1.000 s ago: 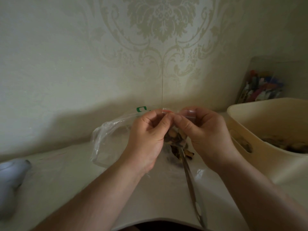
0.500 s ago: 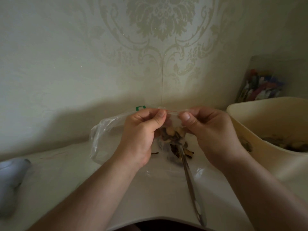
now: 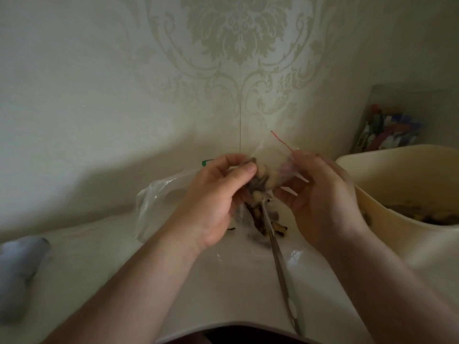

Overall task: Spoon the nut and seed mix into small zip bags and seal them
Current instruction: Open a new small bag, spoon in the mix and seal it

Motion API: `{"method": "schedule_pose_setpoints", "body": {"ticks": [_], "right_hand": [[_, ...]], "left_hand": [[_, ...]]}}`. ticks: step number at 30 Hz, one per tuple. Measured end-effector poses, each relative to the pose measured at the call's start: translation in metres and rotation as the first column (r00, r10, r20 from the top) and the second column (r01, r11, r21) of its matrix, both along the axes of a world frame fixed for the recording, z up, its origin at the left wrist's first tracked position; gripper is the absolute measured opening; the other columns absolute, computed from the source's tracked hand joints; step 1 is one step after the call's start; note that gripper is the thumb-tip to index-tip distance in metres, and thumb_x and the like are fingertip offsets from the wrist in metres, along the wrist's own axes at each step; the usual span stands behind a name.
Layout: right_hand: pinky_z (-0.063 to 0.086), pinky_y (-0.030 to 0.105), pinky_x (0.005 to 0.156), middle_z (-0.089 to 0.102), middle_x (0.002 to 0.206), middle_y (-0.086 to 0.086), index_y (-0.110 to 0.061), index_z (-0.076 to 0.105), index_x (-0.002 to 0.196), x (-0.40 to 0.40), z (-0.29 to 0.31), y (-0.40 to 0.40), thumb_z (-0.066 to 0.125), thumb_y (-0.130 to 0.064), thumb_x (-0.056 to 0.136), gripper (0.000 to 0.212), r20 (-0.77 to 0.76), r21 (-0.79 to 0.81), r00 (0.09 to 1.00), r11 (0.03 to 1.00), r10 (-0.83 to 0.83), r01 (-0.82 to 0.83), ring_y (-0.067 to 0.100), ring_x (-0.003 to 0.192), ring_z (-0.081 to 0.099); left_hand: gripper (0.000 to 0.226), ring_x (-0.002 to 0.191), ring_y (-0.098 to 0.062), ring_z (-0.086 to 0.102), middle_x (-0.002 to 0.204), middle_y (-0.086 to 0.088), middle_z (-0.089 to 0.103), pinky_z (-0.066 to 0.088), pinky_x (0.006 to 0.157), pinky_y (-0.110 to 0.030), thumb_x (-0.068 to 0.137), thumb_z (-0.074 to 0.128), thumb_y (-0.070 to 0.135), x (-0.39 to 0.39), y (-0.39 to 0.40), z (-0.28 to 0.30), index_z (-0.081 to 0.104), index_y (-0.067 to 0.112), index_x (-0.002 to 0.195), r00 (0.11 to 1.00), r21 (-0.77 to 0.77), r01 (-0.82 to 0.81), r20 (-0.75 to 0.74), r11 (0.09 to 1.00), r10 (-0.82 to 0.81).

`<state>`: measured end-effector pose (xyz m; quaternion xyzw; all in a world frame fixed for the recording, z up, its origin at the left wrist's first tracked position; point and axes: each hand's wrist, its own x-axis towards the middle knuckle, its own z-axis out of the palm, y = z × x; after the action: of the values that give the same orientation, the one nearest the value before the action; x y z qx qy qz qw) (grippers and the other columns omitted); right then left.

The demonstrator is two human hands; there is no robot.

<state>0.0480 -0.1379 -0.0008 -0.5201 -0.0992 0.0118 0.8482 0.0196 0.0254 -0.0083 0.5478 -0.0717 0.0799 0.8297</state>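
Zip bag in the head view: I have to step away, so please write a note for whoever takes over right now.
Left hand: pinches the small zip bag at its left side, held above the table.
Right hand: holds the bag's right side; exact grip blurred.
Bag holds some mix; its red zip strip stands up, and whether it is sealed cannot be told.
Spoon lies on the table, bowl under the hands beside spilled mix.
Tub at right holds more mix. A larger plastic bag lies behind the left hand.
Done: this bag filled.
Left: check or press the seal, then fill more bags.
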Motion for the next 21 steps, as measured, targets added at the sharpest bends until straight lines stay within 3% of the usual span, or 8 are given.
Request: {"method": "schedule_pose_setpoints", "body": {"ticks": [3,6,9,12,15,18,21], "right_hand": [[0.06,0.04,0.079,0.076,0.101,0.014,-0.005,0.065,0.118,-0.006,0.001,0.0,0.062,-0.034,0.1,0.035,0.017,-0.097,0.99,0.986,0.138,-0.136,0.029,0.093,0.075],[0.058,0.038,0.082,0.076,0.11,0.014,-0.003,0.065,0.121,-0.014,0.008,0.002,0.065,-0.031,0.097,0.037,0.012,-0.17,0.984,0.97,0.178,-0.173,0.029,0.1,0.076],[0.061,0.033,0.078,0.074,0.099,0.012,-0.002,0.067,0.111,-0.02,0.019,0.001,0.064,-0.026,0.099,0.028,0.002,-0.124,0.989,0.981,0.15,-0.149,0.022,0.089,0.073],[0.061,0.031,0.073,0.073,0.094,0.011,-0.011,0.069,0.104,-0.03,0.033,-0.005,0.065,-0.028,0.097,0.019,-0.019,-0.019,0.989,0.989,0.145,-0.145,0.021,0.085,0.073],[0.061,0.036,0.079,0.078,0.108,0.015,-0.009,0.07,0.116,-0.042,0.051,-0.019,0.064,-0.031,0.099,0.029,-0.048,0.047,0.985,0.985,0.168,-0.166,0.026,0.091,0.075],[0.062,0.039,0.084,0.077,0.111,0.019,-0.007,0.071,0.12,-0.052,0.067,-0.043,0.056,-0.028,0.107,0.029,-0.051,0.08,0.987,0.986,0.149,-0.145,0.03,0.092,0.073],[0.061,0.036,0.074,0.078,0.106,0.018,-0.011,0.074,0.11,-0.05,0.084,-0.075,0.053,-0.032,0.108,0.029,-0.005,0.021,0.998,0.998,0.061,-0.061,0.027,0.087,0.074]], "left_hand": [[0.017,0.082,-0.017,0.075,0.083,-0.001,0.074,0.062,0.077,-0.032,0.081,0.072,0.016,-0.004,-0.001,0.013,0.079,0.021,0.096,0.998,0.168,-0.021,0.058,0.986,0.011],[0.045,0.082,-0.009,0.069,0.08,0.006,0.066,0.058,0.084,-0.028,0.078,0.075,0.022,-0.008,-0.003,0.032,0.072,0.026,0.123,0.994,0.331,-0.074,0.095,0.941,0.045],[0.058,0.069,-0.003,0.065,0.082,0.008,0.072,0.055,0.075,-0.023,0.073,0.078,0.029,-0.012,-0.004,0.05,0.066,0.023,0.129,0.987,0.278,-0.162,0.048,0.947,0.154],[0.039,0.076,-0.007,0.071,0.09,0.003,0.079,0.056,0.085,-0.031,0.073,0.077,0.023,-0.02,-0.013,0.066,0.073,0.013,0.11,0.995,0.168,-0.097,-0.003,0.981,0.099],[0.021,0.088,-0.016,0.074,0.095,-0.003,0.08,0.059,0.085,-0.034,0.074,0.076,0.018,-0.026,-0.029,0.082,0.079,0.015,0.095,0.993,0.112,-0.113,-0.008,0.987,0.114],[0.012,0.094,-0.02,0.072,0.104,-0.007,0.08,0.059,0.077,-0.031,0.088,0.075,0.016,-0.024,-0.05,0.095,0.077,0.014,0.099,0.991,0.128,-0.133,0.006,0.983,0.133],[0.025,0.097,-0.025,0.07,0.107,-0.013,0.075,0.06,0.076,-0.032,0.091,0.074,0.031,-0.022,-0.08,0.106,0.07,0.011,0.106,0.999,0.156,-0.016,0.03,0.988,0.011]]}}
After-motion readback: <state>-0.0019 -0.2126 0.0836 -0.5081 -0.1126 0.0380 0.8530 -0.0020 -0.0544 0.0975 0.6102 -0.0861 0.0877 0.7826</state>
